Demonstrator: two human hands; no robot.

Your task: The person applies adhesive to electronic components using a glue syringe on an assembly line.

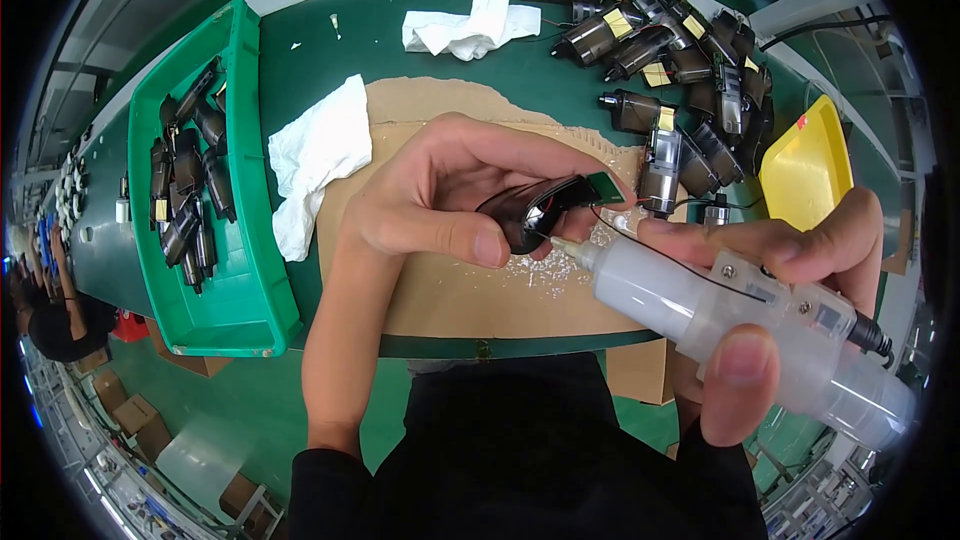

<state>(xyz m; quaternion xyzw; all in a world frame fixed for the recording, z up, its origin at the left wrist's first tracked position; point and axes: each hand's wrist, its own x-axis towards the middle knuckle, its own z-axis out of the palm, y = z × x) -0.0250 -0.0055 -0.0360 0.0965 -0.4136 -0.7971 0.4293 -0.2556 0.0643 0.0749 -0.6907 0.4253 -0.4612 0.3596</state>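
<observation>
My left hand (425,190) is closed around a dark, see-through plastic housing (517,223) above the cardboard. From the housing's right end sticks a small green circuit board (603,188), with a thin dark wire hanging off it. My right hand (835,240) grips a translucent white dispensing syringe (645,290), its thumb below and fingers above. A clamp piece with screws and a black cable fitting (872,334) sits along the syringe. Its narrow nozzle (573,251) points left and comes right up to the housing's lower edge; whether it touches, I cannot tell.
White flecks lie on a brown cardboard sheet (430,290). A green bin (270,280) with several dark housings stands left. White cloths (325,160) lie beside the cardboard and behind it. More dark housings (690,65) are heaped far right, near a yellow tray (800,175).
</observation>
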